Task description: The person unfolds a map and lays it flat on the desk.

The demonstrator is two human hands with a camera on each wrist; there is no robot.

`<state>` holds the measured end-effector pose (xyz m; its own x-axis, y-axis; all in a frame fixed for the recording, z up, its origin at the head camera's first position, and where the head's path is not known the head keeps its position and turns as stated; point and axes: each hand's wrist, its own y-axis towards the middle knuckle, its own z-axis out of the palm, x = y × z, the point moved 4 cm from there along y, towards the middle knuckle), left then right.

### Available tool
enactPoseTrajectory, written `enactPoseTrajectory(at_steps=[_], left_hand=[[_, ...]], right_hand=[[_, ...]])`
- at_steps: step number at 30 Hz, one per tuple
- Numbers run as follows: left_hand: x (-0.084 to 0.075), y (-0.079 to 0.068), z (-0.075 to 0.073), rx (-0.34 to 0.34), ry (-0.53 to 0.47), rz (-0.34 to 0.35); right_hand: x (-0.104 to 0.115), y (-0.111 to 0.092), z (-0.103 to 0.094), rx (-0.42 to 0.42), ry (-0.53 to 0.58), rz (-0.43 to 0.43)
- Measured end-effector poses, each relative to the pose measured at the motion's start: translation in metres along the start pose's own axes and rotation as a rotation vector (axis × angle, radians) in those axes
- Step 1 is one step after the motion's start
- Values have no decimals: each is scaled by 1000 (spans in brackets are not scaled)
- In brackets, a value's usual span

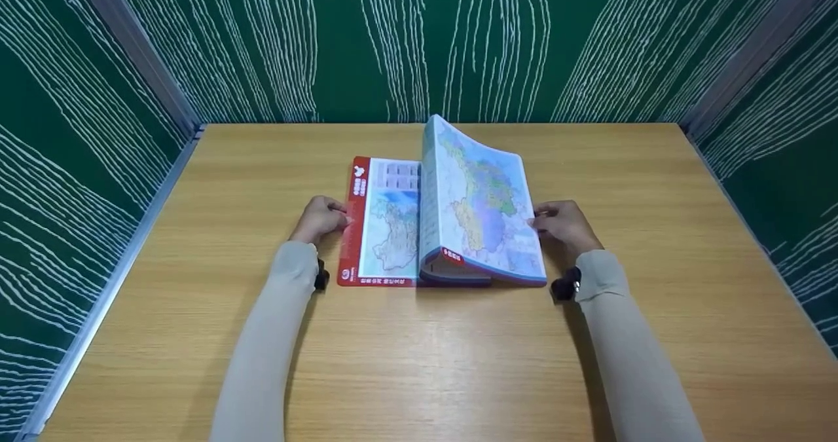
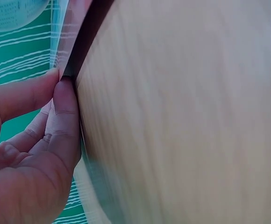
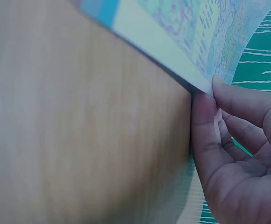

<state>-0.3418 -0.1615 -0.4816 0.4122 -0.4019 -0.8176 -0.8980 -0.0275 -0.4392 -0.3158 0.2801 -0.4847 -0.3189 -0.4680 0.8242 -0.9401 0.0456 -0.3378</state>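
A printed map (image 1: 481, 200) lies across the middle of the table, its left part flat with a red border (image 1: 349, 258) and a smaller pale map panel. The right part rises in a curved fold along the centre, tallest at the far end, and slopes down to the right. My left hand (image 1: 321, 218) pinches the red left edge between thumb and fingers. On the opposite side, my right hand (image 1: 564, 224) pinches the right edge. In the right wrist view, thumb and index finger meet at the map's pale margin (image 3: 149, 51).
The wooden table (image 1: 425, 363) carries the map and runs back to a green wall (image 1: 340, 49) with white wavy lines. Similar green panels stand at left and right, with grey posts (image 1: 137, 42) in the corners. Dark wrist devices (image 1: 564, 286) sit under both sleeves.
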Motion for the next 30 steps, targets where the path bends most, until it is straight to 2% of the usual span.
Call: enactPoseTrajectory(at_steps=[4, 9, 18, 24, 30], left_hand=[[2, -1, -3, -12, -9, -31], [3, -1, -6, -22, 23, -12], [4, -3, -11, -15, 4, 11], [4, -5, -13, -18, -4, 9], [5, -4, -15, -19, 3, -3]], right_hand=[[-2, -1, -3, -1, -21, 8], [-5, -1, -6, 1, -18, 28], [-7, 1, -12, -4, 27, -63], [-7, 1, -13, -17, -34, -21], [-9, 1, -16, -22, -43, -43]])
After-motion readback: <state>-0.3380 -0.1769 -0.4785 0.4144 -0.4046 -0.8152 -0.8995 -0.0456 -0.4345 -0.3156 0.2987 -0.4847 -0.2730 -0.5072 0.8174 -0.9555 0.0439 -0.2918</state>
